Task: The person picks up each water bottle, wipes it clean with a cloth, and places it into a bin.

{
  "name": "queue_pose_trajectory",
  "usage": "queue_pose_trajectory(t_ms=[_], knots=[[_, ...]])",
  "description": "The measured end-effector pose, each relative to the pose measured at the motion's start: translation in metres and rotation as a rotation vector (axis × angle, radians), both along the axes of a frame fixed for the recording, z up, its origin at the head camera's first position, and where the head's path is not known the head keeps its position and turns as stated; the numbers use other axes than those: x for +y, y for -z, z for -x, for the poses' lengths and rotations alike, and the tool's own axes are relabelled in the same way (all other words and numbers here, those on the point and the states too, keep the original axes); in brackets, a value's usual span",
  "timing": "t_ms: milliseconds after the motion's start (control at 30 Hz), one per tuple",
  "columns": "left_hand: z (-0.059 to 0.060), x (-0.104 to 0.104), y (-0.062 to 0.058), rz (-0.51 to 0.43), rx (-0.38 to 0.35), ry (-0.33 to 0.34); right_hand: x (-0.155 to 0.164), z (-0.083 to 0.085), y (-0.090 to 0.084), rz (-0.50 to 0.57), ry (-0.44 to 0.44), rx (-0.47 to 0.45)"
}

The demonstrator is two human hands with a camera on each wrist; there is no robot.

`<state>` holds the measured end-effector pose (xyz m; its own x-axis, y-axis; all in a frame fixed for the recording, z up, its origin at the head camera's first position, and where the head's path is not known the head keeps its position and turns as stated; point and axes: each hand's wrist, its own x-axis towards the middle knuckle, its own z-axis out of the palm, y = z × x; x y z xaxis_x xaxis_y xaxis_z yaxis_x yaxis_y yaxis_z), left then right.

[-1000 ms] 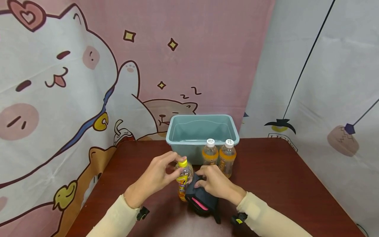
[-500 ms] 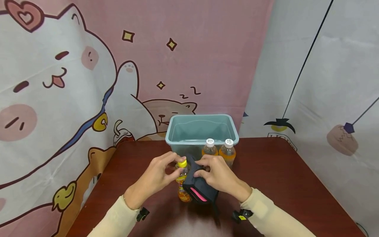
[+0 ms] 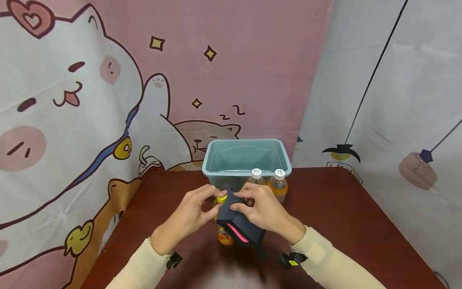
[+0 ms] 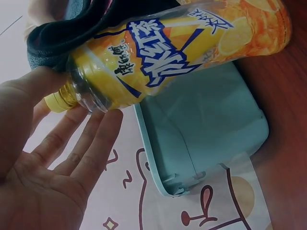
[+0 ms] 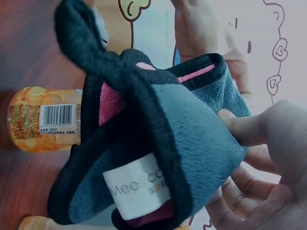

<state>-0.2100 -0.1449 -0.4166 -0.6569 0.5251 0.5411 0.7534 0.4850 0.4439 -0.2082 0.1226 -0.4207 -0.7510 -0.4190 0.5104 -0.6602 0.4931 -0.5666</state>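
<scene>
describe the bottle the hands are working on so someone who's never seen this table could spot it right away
Start at the teal bin at the back of the brown table. Just in front of it, between both hands, stands an orange drink bottle half covered by a dark cloth. Its cap is yellow; the two bottles beside the bin have white caps.

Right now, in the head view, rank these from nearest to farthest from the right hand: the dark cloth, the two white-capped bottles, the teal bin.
1. Dark cloth: pinched in the right hand, draped over the yellow-capped bottle.
2. White-capped bottles: just behind the hand, side by side; too close to rank between them.
3. Teal bin: farthest, behind those bottles at the table's back edge.
</scene>
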Motion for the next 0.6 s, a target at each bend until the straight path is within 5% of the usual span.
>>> queue_pose_trajectory(t_ms=[600], knots=[[-0.001, 0.003, 0.001, -0.002, -0.058, -0.025, 0.018, -0.002, 0.004, 0.025, 0.023, 0.016]])
